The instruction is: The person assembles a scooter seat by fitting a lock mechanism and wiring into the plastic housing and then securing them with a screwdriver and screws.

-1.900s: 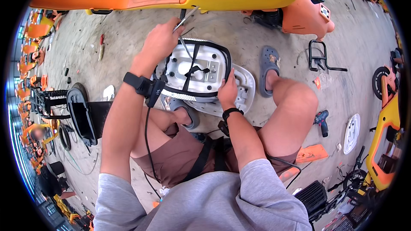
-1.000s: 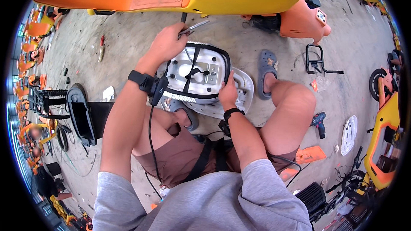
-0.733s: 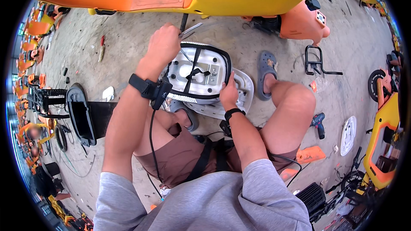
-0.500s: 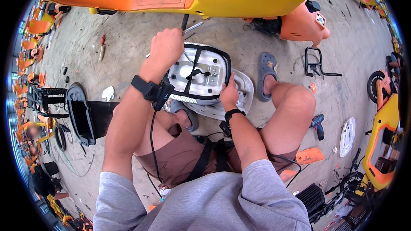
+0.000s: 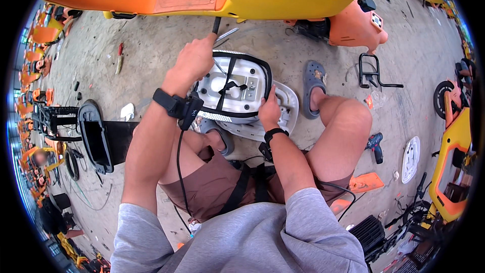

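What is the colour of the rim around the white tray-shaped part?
The rim is black, best seen in the head view.

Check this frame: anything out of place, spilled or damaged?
Mildly: a power drill lies on the floor beside the right knee, near a white panel and an orange piece. Scattered loose rather than gathered, they look misplaced. I see no clear spill or damage.

The grey concrete floor (image 5: 146,40) is stained and littered; rows of orange and yellow scooters (image 5: 45,36) line its left edge; beyond them glow bluish-white strips (image 5: 24,174). Whether windows or lamps is unclear.
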